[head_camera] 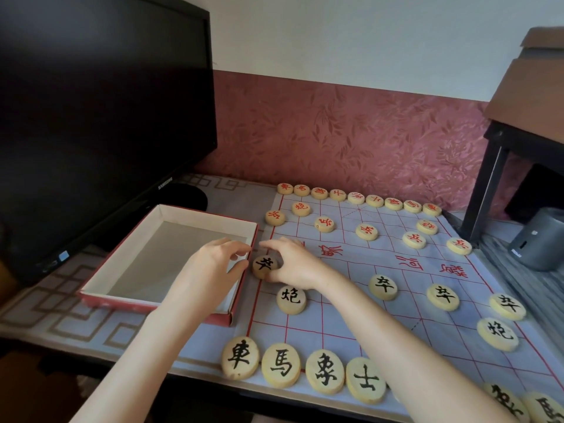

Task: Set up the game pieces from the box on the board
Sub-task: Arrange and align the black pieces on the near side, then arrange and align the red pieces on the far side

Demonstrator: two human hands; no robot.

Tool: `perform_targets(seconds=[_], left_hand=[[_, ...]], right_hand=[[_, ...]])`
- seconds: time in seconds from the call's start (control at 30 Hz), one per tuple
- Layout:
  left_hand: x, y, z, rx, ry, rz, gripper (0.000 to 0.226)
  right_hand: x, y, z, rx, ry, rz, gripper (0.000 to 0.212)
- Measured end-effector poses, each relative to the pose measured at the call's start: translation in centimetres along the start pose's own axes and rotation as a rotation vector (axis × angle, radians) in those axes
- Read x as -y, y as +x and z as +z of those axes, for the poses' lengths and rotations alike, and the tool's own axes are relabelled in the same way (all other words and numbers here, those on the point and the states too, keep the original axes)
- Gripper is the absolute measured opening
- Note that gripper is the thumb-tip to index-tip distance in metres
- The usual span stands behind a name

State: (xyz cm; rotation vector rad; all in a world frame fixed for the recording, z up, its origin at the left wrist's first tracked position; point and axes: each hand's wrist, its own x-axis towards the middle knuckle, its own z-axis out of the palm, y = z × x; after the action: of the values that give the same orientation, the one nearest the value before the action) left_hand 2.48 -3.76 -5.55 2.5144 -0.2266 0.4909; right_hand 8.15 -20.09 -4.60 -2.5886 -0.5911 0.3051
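Grips a round, pale wooden disc (265, 265), a black character inked on its flat face, with the right hand (294, 264) at frame centre, thumb and bent fingers curled round the rim. Holds it low at the left margin of the board (351, 312), a thin blue-grey sheet ruled in red lines and slightly rumpled.

Hangs the left hand (213, 264) just left of the disc, above the right wall of the box (100, 288), fingers loosely bent, nothing in them. A shallow, square-cornered cardboard tray, that box: red outside, off-white walls, dull grey floor.

Along the board's top edge, a straight row of red-character discs (357, 198), more scattered just below. Along the bottom edge, thick black-character discs (280, 364), creamy and faintly mottled.

Upper left, a glossy black monitor (91, 102). Under everything, a table cover (61, 325) printed with brown angular fretwork. Far right, a matte grey cylinder (540, 239).
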Motion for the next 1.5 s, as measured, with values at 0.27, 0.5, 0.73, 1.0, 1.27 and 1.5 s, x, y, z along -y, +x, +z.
perform_targets(seconds=[0.27,0.5,0.73,1.0,1.27,1.5], left_hand=[[0.3,0.7,0.0,-0.001,-0.011,0.004,0.024],[0.8,1.0,0.4,0.020,-0.004,-0.026,0.024],[1.1,1.5,0.2,0.030,-0.018,-0.040,0.025],[-0.3,4.3,-0.5,0.084,-0.026,-0.013,0.025],[-0.7,9.0,1.1,0.198,0.036,0.008,0.025],[0.2,13.8,3.3,0.280,0.133,-0.032,0.037]], right_hand=[[-0.1,0.5,0.7,-0.077,0.015,0.033,0.061],[-0.5,0.3,0.6,-0.049,0.067,-0.005,0.059],[-0.8,0.2,0.4,-0.043,0.105,-0.014,0.067],[-3.1,0.1,-2.6,-0.050,0.204,0.040,0.053],[-6.7,1.1,-5.3,-0.126,0.157,0.103,0.043],[-10.4,3.8,-8.2,-0.174,0.026,0.165,0.045]])
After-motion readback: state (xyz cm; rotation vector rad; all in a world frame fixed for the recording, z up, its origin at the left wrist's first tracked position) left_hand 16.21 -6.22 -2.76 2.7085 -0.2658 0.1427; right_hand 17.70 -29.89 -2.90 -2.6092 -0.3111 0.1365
